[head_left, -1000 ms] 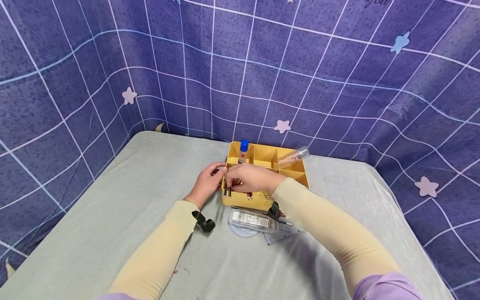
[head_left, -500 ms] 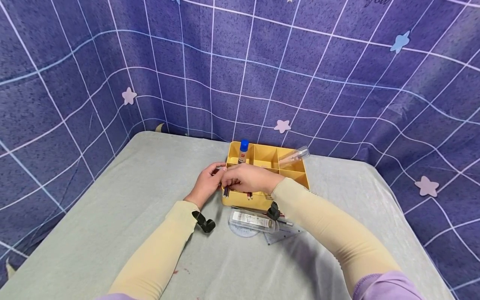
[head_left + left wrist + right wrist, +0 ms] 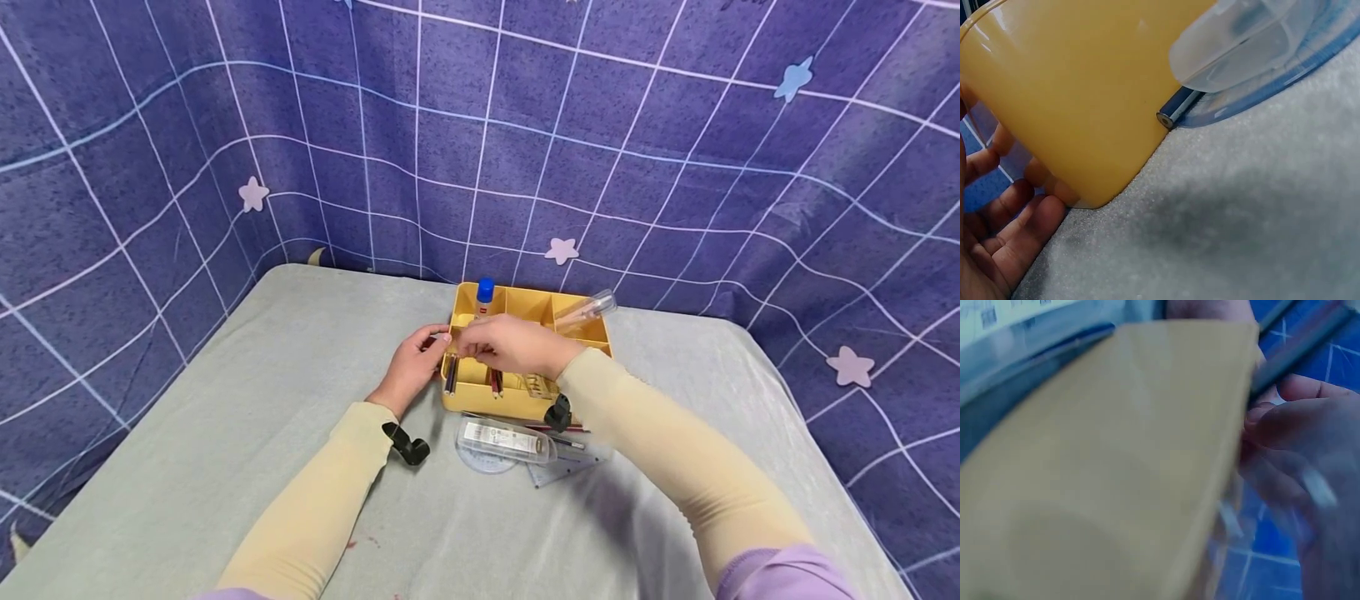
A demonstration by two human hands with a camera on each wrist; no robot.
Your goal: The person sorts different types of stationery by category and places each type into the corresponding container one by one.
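A yellow divided organizer box (image 3: 480,402) sits on the grey cloth in the head view. My left hand (image 3: 417,360) is at its left end, fingertips touching the outer wall; the left wrist view shows those fingers (image 3: 1029,225) loosely bent against it. Above the front left compartment, my right hand (image 3: 510,343) hovers, fingers loosely curled and nothing visible in them. Dark pencils (image 3: 451,375) lean together on the front rim in the left corner. Red and dark pencils (image 3: 496,382) lean farther right. In the right wrist view the right hand (image 3: 1310,450) is blurred beside the box wall.
A glue stick (image 3: 484,298) with a blue cap stands in the back left compartment. A clear tube (image 3: 592,309) leans out at the back right. In front of the box lie a clear plastic case (image 3: 504,440), a protractor (image 3: 487,463) and a set square (image 3: 562,473).
The right hand has let go of the dark pencils and moved up and to the right. Those pencils now lie closer together in the left corner. The left hand stays at the box.
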